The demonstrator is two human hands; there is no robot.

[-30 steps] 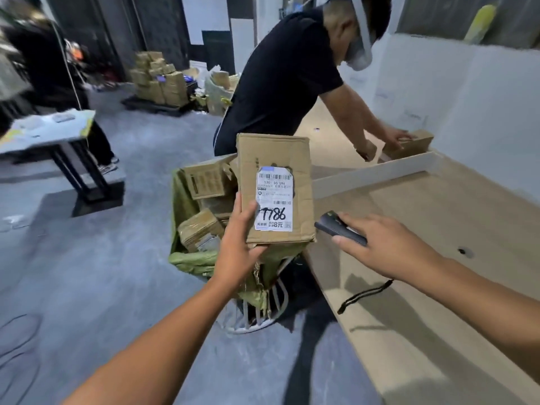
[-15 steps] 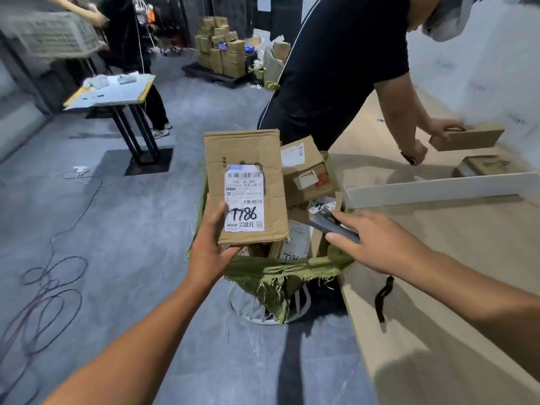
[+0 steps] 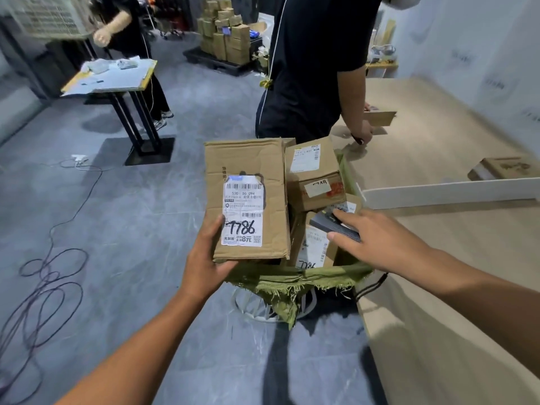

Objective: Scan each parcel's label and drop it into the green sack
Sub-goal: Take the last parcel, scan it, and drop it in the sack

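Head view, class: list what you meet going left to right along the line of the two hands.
In order: coiled cables on the floor → left hand → held parcel → scanner → right hand → wooden table.

The white label (image 3: 243, 211) on the parcel (image 3: 251, 162) reads "530 D5 094" under a barcode. Right by the left thumb (image 3: 216, 229) stands hand-written "7786", with "8元" printed beneath. Past the right fingers (image 3: 350, 217) on the scanner (image 3: 336, 228), a sticker (image 3: 318, 189) on a box (image 3: 314, 168) shows hand-written "5748". Under those fingers a lower label (image 3: 314, 249) starts "77".
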